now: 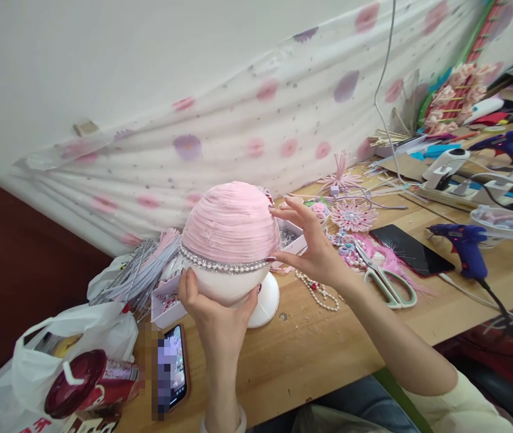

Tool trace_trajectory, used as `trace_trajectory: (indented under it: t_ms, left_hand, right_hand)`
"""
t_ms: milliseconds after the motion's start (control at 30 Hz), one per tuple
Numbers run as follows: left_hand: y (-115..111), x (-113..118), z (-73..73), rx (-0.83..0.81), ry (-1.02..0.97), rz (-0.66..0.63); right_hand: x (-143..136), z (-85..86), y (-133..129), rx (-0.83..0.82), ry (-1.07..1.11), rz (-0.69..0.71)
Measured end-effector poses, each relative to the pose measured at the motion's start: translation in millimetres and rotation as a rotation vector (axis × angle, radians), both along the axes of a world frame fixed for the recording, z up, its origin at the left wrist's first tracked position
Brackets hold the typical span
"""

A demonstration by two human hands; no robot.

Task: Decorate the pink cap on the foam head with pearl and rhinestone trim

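A rounded white head form point(224, 285) on a white round base point(266, 304) is tilted before me, its dome wrapped in rows of pink cord point(231, 219). A silver and pearl trim point(222, 266) runs along the pink covering's lower edge. My left hand point(218, 316) grips the white part from below, thumb on one side and fingers on the other. On the right side, my right hand point(313, 243) has its thumb at the trim and a fingertip higher on the pink cord, holding the form between them. The far side of the form is hidden.
Scissors point(385, 282), a pearl string point(319, 291), a dark phone point(412, 248) and a blue glue gun point(461, 243) lie to the right. A lit phone point(177, 367), a red cup point(96, 382) and a white plastic bag point(71, 325) are at the left.
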State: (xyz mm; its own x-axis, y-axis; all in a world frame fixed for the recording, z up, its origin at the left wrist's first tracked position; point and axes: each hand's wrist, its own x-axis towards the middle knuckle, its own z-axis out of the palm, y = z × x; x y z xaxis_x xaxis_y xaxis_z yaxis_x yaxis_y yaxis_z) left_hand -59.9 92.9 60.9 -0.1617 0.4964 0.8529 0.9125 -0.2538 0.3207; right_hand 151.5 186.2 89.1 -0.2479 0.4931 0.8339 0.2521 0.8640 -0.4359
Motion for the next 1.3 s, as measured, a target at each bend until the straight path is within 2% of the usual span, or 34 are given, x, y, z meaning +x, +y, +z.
trace_trajectory:
  t_ms: [167,267,333,433,533,600,667,800,933,1133,1300]
  left_hand:
    - [-1,1,1.7,-0.01,0.024,0.019]
    - [-4,-3,-3.7,-0.03,-0.021,-0.029]
    - [-7,-9,-14.7,-0.068,-0.16,-0.111]
    - [-9,-18,-41.3,-0.202,-0.485,-0.202]
    - [-7,-19,-68.9,-0.35,-0.797,-0.303]
    - [-3,-14,-81.3,-0.36,-0.874,-0.335]
    - [2,-8,-88.2,-0.325,-0.864,-0.307]
    - [10,1,-93.7,-0.348,-0.803,-0.192]
    - [12,-1,-97.4,-0.456,-0.689,-0.086]
    - [11,-6,-94.1,-0.576,-0.542,0.016]
    - [6,6,-82.7,-0.555,-0.454,0.045]
  right_hand:
    - [8,5.0,1,0.0,-0.037,-0.016]
    - [27,4.8,-3,-0.015,-0.039,-0.148]
    - [50,-0.9,-6,-0.132,-0.021,-0.285]
    - [90,-16.3,-10,-0.413,-0.058,-0.566]
    - [115,-34.1,-10,-0.528,-0.135,-0.732]
    - [117,-45.1,-8,-0.587,-0.234,-0.735]
    - [108,-54.9,-6,-0.655,-0.359,-0.704]
    - [89,-69.2,-9,-0.773,-0.551,-0.627]
    - [93,-72.4,-17,-0.85,-0.647,-0.54]
    - [111,-68.6,-20,-0.935,-0.68,-0.438]
    - [112,-72.9,-14,-1.01,-0.646,-0.408]
